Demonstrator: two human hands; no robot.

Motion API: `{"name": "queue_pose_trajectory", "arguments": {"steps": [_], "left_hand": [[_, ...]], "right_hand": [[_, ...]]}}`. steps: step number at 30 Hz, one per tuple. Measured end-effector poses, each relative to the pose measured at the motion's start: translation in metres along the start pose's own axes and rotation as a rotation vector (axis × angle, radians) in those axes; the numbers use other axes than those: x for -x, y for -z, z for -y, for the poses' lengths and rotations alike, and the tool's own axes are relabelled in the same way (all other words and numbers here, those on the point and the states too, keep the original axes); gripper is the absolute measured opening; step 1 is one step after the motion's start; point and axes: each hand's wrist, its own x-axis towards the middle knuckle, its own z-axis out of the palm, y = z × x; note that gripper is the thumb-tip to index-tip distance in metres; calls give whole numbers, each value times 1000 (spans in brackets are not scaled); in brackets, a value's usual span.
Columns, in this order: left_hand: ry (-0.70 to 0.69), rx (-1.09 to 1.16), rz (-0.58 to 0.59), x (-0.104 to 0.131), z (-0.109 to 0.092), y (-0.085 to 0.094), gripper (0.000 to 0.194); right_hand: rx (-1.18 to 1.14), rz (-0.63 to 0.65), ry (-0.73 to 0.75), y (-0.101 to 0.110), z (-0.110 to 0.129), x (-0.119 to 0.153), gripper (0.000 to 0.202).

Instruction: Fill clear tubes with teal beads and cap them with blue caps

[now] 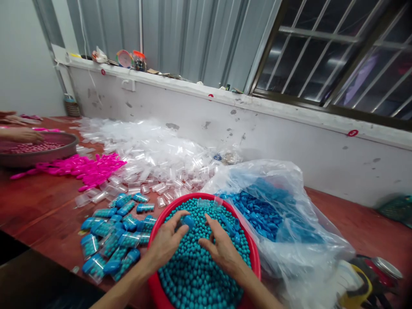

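Observation:
A red basin (254,249) full of small teal beads (193,274) stands in front of me. My left hand (167,240) is over the beads, with a rounded blue cap (188,222) between its thumb and index finger; whether a tube is attached is hidden. To its right, my right hand (222,246) hovers with fingers apart and nothing visible in them. Several blue cap pieces (230,225) and a clear tube (206,203) lie on the beads near the basin's far right rim. Filled tubes with blue caps (111,236) are heaped left of the basin.
A clear plastic bag (289,171) of blue caps (254,210) lies open at right. Behind are piled clear tubes (154,146). Pink pieces (93,167) lie at left, by another person's hand (25,135) over a bowl (72,143). A barred window (322,56) is above the wall.

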Motion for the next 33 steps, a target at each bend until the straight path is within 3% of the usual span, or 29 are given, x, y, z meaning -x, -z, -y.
{"name": "queue_pose_trajectory", "arguments": {"steps": [2,5,7,9,12,18,21,24,26,28,30,33], "left_hand": [[14,-110,-82,2,3,31,36],[85,-463,-199,5,17,72,40],[86,-737,-301,8,27,90,44],[67,-894,-371,9,32,95,46],[-10,-844,-342,8,28,83,41],[-98,-583,-148,-11,0,22,37],[-146,-738,-97,-22,-4,-7,46],[-186,-929,111,-21,2,-29,48],[-210,-964,273,-15,8,-37,46],[-214,-958,364,-8,13,-39,42],[-150,-927,396,-3,15,-36,34],[40,-797,375,-4,15,-29,19]], "right_hand": [[162,-44,-4,7,-9,-16,42],[450,-52,-69,11,-21,-45,39],[541,-40,-111,7,-28,-63,44],[559,-32,-124,1,-33,-78,46],[571,-12,-130,-7,-37,-90,39],[480,28,-116,-4,-35,-79,30],[394,75,-84,-2,-27,-59,27],[304,147,-22,-4,-16,-34,18],[245,186,15,-5,-9,-18,19],[242,207,35,-2,-5,-4,22],[340,179,-15,5,-2,6,28],[535,147,-236,17,-4,13,32]]}}
